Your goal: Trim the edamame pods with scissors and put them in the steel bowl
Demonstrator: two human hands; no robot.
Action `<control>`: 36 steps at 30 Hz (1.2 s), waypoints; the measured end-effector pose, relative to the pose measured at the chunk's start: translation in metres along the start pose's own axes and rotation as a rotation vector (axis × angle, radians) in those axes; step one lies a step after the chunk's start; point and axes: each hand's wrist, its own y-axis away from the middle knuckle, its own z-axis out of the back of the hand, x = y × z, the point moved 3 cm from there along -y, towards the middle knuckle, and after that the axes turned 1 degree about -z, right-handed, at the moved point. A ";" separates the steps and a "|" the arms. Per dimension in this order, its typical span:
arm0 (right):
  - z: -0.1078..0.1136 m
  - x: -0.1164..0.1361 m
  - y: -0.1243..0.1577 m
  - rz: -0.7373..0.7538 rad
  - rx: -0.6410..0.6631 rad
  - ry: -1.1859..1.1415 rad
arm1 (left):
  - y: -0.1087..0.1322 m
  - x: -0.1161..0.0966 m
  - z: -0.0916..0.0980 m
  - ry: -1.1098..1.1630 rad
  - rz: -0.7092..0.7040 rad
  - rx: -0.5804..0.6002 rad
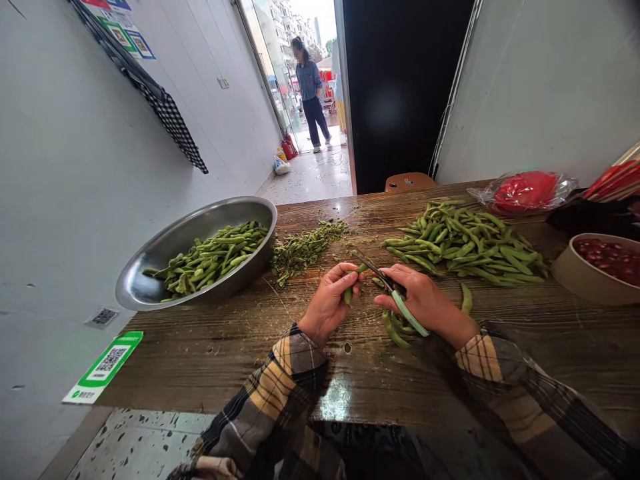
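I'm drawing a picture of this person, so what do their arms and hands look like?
Both arms wear long plaid sleeves: the left sleeve and right sleeve mix yellowish tan, grey and black blocks with thin pale lines. The sleeves end at the wrists. The left hand and right hand are bare, with no gloves.

Bright green pods (465, 248), dull green trimmings (310, 248) and a silver-grey bowl (140, 285) stand out against a streaked brown table (225, 367), with plaid sleeves (273, 393) in yellow, grey and black and pale green grips (409, 313) on the scissors (374, 268). A card (103, 373) is green and white; a tan tub (580, 275) has dark red contents (607, 257). The extinguisher (289, 147) is red, the panel (405, 80) black, the walls (50, 167) pale grey. A cloth (175, 127) is checked black and white; a person (310, 87) wears a blue shirt (309, 79) and navy trousers (314, 117).
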 end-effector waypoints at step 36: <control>0.035 -0.022 -0.007 -0.172 -0.369 -0.081 | 0.004 -0.194 0.040 -2.124 -0.681 -0.329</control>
